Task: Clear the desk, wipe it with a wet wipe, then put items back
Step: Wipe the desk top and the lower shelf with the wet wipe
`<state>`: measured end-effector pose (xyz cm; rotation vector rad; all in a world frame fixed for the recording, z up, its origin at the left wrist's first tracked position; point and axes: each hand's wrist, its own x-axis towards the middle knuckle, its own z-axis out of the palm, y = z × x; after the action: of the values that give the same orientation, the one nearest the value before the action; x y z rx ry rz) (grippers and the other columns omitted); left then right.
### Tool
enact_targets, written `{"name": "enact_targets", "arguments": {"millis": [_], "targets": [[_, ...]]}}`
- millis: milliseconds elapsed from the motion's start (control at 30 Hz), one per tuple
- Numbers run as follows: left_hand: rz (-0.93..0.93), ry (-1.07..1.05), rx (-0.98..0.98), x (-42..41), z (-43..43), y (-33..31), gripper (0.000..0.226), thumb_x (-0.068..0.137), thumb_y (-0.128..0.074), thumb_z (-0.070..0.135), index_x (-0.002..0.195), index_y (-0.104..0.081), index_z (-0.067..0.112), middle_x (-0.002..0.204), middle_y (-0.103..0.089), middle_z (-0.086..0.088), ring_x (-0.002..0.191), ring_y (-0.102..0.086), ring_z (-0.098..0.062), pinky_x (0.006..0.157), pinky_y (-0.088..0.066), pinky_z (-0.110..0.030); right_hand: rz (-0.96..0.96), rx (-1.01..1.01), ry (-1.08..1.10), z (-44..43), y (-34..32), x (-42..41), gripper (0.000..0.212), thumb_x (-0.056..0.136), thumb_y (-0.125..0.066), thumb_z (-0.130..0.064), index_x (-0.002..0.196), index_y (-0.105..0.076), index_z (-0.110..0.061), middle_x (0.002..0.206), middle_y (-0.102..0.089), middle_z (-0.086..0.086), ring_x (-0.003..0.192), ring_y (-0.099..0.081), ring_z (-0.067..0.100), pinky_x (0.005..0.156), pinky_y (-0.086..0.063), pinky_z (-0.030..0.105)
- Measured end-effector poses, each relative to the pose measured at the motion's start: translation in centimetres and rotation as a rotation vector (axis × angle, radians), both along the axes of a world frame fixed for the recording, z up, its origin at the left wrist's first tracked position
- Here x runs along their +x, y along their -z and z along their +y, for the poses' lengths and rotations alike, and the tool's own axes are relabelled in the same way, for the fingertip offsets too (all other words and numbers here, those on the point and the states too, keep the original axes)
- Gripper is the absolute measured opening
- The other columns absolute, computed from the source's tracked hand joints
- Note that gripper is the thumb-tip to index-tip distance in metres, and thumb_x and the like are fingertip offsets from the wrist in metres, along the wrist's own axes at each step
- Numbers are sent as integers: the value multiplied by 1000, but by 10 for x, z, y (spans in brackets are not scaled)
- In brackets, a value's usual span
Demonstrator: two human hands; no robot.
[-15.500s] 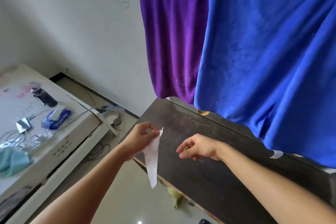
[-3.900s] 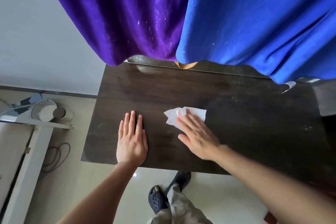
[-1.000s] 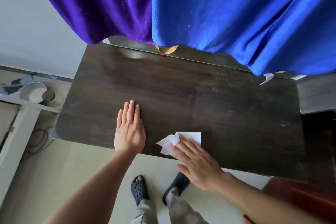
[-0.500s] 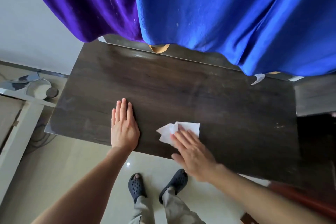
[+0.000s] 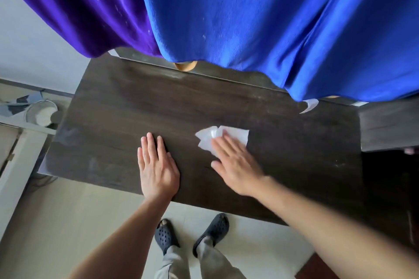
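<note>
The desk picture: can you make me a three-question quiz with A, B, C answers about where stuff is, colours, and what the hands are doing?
1. Where is the wet wipe?
A on the floor
B on the desk
C hanging up

2. What colours are the hanging cloths?
A red, green
B purple, blue
C white, yellow

3. How is the left hand?
A flat, empty
B in a fist
C holding a cup

Answers: B, it lies under the right hand on the dark top; B, both show above the desk; A, palm down with fingers straight.

White wet wipe (image 5: 223,137) on dark brown wood-grain desk (image 5: 127,106); purple cloth (image 5: 74,7), blue cloth (image 5: 272,18); black clogs (image 5: 213,231).
</note>
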<state>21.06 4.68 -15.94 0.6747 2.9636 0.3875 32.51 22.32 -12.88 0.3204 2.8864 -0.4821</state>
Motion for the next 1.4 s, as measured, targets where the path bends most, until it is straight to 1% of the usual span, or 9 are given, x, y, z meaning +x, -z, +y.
{"name": "enact_targets", "arguments": {"millis": [200, 400, 633, 767, 867, 967, 1100, 1233, 1400], "targets": [[10, -2, -3, 1, 0, 0, 51, 93, -28, 21, 138, -38, -1, 150, -28, -22, 141, -21, -36, 115, -16, -47, 32, -46, -162, 6, -2, -8, 54, 95, -32, -39, 138, -43, -7, 147, -40, 8, 140, -30, 27, 114, -12, 34], [33, -3, -14, 0, 0, 2, 52, 94, -27, 23, 139, -38, 0, 151, -28, -21, 142, -19, -35, 116, -15, -46, 15, -44, 253, 94, 5, -70, 51, 101, -31, -33, 144, -29, -6, 154, -24, 10, 144, -15, 28, 117, -13, 41], [39, -7, -13, 0, 2, 2, 51, 93, -29, 21, 138, -39, -1, 150, -29, -22, 142, -20, -35, 116, -16, -47, -29, 76, 705, 145, -3, 4, 50, 95, -26, -35, 132, -40, -3, 132, -42, 20, 120, -39, 41, 96, -36, 50], [43, -9, -19, 0, 1, 2, 51, 93, -30, 21, 138, -39, 0, 150, -29, -22, 142, -19, -35, 116, -15, -46, 45, 72, 528, 79, 0, -77, 56, 96, -16, -35, 130, -47, -3, 139, -36, 24, 133, -27, 41, 110, -23, 49], [51, -3, -22, 1, 0, 3, 51, 93, -28, 21, 138, -39, 0, 150, -29, -21, 142, -19, -35, 116, -16, -46, -6, -58, 396, 42, 9, -123, 56, 100, -27, -40, 145, -25, -6, 155, -19, 11, 144, -8, 31, 116, -14, 43], [50, -6, -20, 1, 1, 4, 51, 93, -27, 22, 138, -39, 0, 150, -29, -22, 142, -19, -35, 116, -16, -46, 81, -35, 341, 60, 4, -96, 53, 99, -34, -36, 142, -31, -4, 148, -30, 15, 140, -20, 35, 113, -21, 46], [46, -3, -16, 0, 0, 3, 52, 93, -27, 21, 138, -38, -1, 150, -29, -22, 142, -19, -35, 116, -15, -46, 51, 90, 616, 130, 10, 8, 59, 91, -28, -40, 128, -42, 5, 131, -42, 28, 121, -39, 44, 102, -33, 51], [47, -1, -13, 0, 1, 4, 52, 93, -26, 21, 137, -39, -1, 149, -30, -23, 141, -20, -36, 116, -17, -47, -82, 75, 890, 159, -1, 48, 70, 90, -18, -44, 133, -36, 8, 144, -25, 32, 134, -22, 42, 113, -18, 49], [45, -2, -23, 0, 0, 3, 52, 93, -24, 22, 137, -39, -1, 150, -30, -22, 142, -20, -35, 116, -16, -46, 62, 55, 570, 49, 4, -49, 52, 97, -38, -34, 136, -36, 1, 143, -31, 22, 138, -20, 41, 111, -21, 48]]}}
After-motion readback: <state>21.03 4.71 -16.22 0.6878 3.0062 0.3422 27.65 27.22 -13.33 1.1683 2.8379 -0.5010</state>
